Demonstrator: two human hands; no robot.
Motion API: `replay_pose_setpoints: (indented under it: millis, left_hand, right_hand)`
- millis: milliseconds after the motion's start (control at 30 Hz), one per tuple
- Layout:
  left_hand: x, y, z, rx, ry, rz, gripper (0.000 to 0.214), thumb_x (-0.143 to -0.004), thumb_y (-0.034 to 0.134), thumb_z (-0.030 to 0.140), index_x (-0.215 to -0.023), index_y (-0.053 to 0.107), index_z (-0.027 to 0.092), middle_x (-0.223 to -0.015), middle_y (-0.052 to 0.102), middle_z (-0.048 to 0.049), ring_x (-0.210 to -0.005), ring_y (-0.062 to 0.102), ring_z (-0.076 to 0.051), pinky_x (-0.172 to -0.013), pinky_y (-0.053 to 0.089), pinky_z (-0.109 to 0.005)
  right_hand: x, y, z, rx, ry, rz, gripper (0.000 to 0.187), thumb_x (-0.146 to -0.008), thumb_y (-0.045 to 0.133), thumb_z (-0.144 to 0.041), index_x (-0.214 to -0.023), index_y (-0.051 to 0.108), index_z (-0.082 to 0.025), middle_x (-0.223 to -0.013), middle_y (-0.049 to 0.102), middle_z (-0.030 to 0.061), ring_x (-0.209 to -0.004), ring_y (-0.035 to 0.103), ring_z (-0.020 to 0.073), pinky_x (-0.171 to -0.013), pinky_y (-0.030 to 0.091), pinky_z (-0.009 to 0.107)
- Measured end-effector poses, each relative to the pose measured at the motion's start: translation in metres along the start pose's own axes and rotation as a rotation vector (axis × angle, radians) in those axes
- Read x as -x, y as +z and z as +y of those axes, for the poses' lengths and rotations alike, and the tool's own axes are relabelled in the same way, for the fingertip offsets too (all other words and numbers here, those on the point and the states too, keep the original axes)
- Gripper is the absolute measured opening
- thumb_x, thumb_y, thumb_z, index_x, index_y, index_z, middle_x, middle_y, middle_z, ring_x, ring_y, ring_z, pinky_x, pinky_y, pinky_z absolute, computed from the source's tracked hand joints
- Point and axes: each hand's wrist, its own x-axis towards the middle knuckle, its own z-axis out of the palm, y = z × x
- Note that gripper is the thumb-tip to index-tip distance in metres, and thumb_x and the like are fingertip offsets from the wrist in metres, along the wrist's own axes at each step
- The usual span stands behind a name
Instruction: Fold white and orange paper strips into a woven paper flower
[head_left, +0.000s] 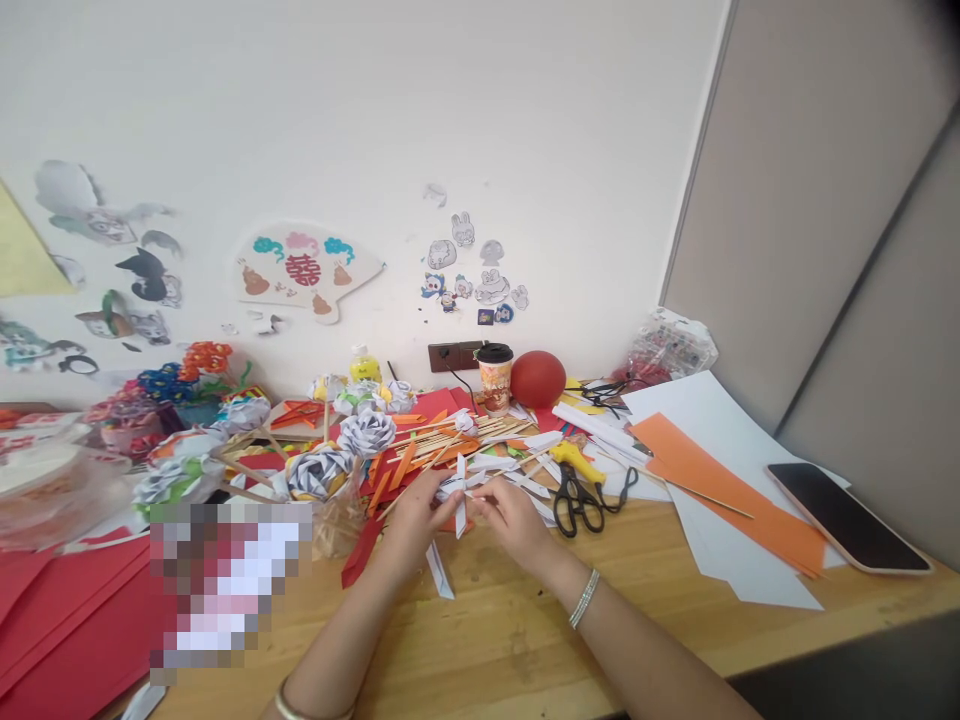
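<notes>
Pinching folded white paper (460,512) in left hand (417,512) and right hand (517,520), left of the black scissors (577,490); hard to make out left fingertips, partly hidden by paper.

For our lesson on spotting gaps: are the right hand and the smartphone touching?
Apart. The head view plainly shows bare wooden tabletop and orange paper between the right hand and the smartphone.

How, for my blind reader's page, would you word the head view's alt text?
A person's left hand and right hand hold folded white paper above a wooden table, with paper flowers at left, black scissors at right and a red balloon behind.
</notes>
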Motion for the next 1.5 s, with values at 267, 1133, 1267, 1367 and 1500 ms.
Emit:
replay_pose_setpoints:
  millis: [267, 1133, 1267, 1367, 1500]
  left_hand:
    - [0.0, 0.001, 0.01, 0.039, -0.142, 0.078, 0.026, -0.076, 0.046, 0.038, -0.084, 0.058, 0.016, -0.079, 0.063, -0.0046, -0.068, 0.057, -0.016, -0.061, 0.043, -0.025]
    - [-0.003, -0.001, 0.002, 0.019, -0.032, -0.022, 0.027, -0.076, 0.046, 0.038, -0.093, 0.056, 0.019, -0.088, 0.063, -0.0079, -0.081, 0.058, -0.021, -0.073, 0.044, -0.032]
    - [-0.002, 0.001, 0.006, 0.118, -0.136, 0.006, 0.028, -0.075, 0.045, 0.042, -0.085, 0.057, 0.018, -0.075, 0.063, -0.0042, -0.066, 0.057, -0.017, -0.059, 0.044, -0.026]
    - [-0.002, 0.006, 0.01, 0.28, -0.349, 0.024, 0.034, -0.076, 0.04, 0.048, -0.074, 0.053, 0.017, -0.048, 0.051, 0.0032, -0.039, 0.046, -0.012, -0.039, 0.035, -0.022]
    - [-0.001, 0.011, 0.012, 0.443, -0.502, -0.061, 0.039, -0.075, 0.036, 0.055, -0.064, 0.045, 0.018, -0.036, 0.037, 0.0086, -0.027, 0.033, -0.009, -0.03, 0.026, -0.02]
  right_hand:
    - [0.0, 0.006, 0.003, -0.181, 0.13, 0.037, 0.022, -0.08, 0.05, -0.03, -0.099, 0.048, -0.02, -0.082, 0.057, 0.0024, -0.072, 0.053, 0.0135, -0.064, 0.042, 0.025]
    - [-0.003, -0.002, 0.0, 0.005, -0.02, -0.003, 0.019, -0.086, 0.039, -0.025, -0.084, 0.057, -0.02, -0.077, 0.057, 0.003, -0.074, 0.051, 0.0156, -0.068, 0.039, 0.027]
    - [-0.002, -0.002, 0.0, -0.051, 0.03, 0.049, 0.018, -0.086, 0.038, -0.027, -0.089, 0.054, -0.02, -0.08, 0.058, 0.0031, -0.075, 0.053, 0.0147, -0.067, 0.041, 0.026]
    - [0.001, 0.002, 0.0, 0.003, 0.026, 0.046, 0.022, -0.081, 0.049, -0.034, -0.098, 0.051, -0.02, -0.082, 0.057, 0.0037, -0.073, 0.053, 0.0157, -0.065, 0.042, 0.027]
    - [0.004, 0.01, -0.002, 0.226, -0.117, -0.092, 0.031, -0.074, 0.058, -0.034, -0.101, 0.052, -0.02, -0.087, 0.059, 0.0067, -0.08, 0.053, 0.0206, -0.068, 0.041, 0.032]
